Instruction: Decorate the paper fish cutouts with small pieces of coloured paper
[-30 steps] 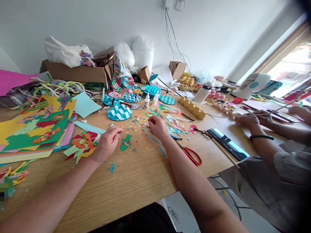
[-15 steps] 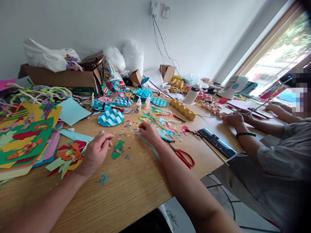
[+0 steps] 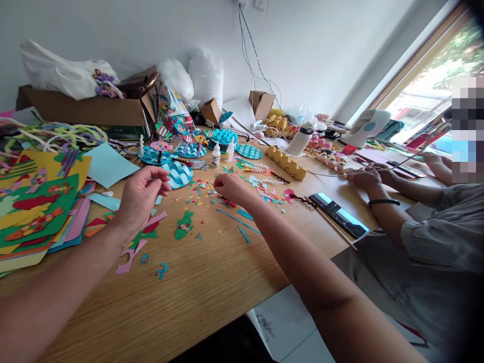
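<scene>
A person's two bare hands are reaching forward over a cluttered wooden desk [image 3: 212, 282]. The left hand [image 3: 145, 195] is hovering in front of a round blue disc with pale waves [image 3: 180, 176], partly covering it; its fingers are bending loosely, a little apart. The right hand [image 3: 231, 189] is curling over the edge of a scatter of tiny coloured paper bits [image 3: 200, 190]; its fingertips are bunching out of clear sight, so whether they are pinching anything cannot be told.

A green paper fish [image 3: 183, 225] with small coloured pieces on it is lying flat on the desk between the two forearms, nearer the left hand and apart from both. Thin blue strips [image 3: 244, 234] are resting to its right, beside the right forearm. Pink paper scraps [image 3: 130, 259] and a small blue curly cutting [image 3: 161, 270] are lying to its lower left.

Two small glue bottles [image 3: 216, 155] are standing behind the paper bits. At far left, sheets of coloured paper [image 3: 22, 257] are lying in a stack, with green cut-outs on top. To the right, a phone [image 3: 339, 215] is lying beside a thin wooden stick [image 3: 336, 226]. Beyond it, a co-worker wearing a dark wristband [image 3: 383, 202] is resting both forearms on the desk.
</scene>
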